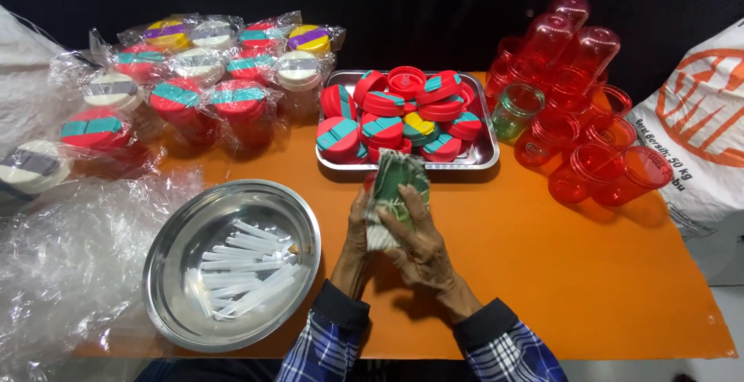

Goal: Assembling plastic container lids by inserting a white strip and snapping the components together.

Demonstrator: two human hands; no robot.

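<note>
Both my hands meet over the orange table (pixel 542 258), close to its front edge. My left hand (pixel 356 231) and my right hand (pixel 415 239) together grip a clear jar (pixel 397 188) with a green lid, tilted with its top pointing away from me. Just beyond the jar stands a rectangular steel tray (pixel 484 153) heaped with several red lids that carry teal and yellow flaps. Which hand bears the jar's weight is hidden by the fingers.
A round steel bowl (pixel 178 235) with several clear plastic straws sits front left. Wrapped jars (pixel 182 99) with coloured lids fill the back left beside loose plastic film (pixel 70 258). Empty red jars (pixel 589 149) and one green jar (pixel 515 111) stand back right; a white sack (pixel 697 118) lies far right.
</note>
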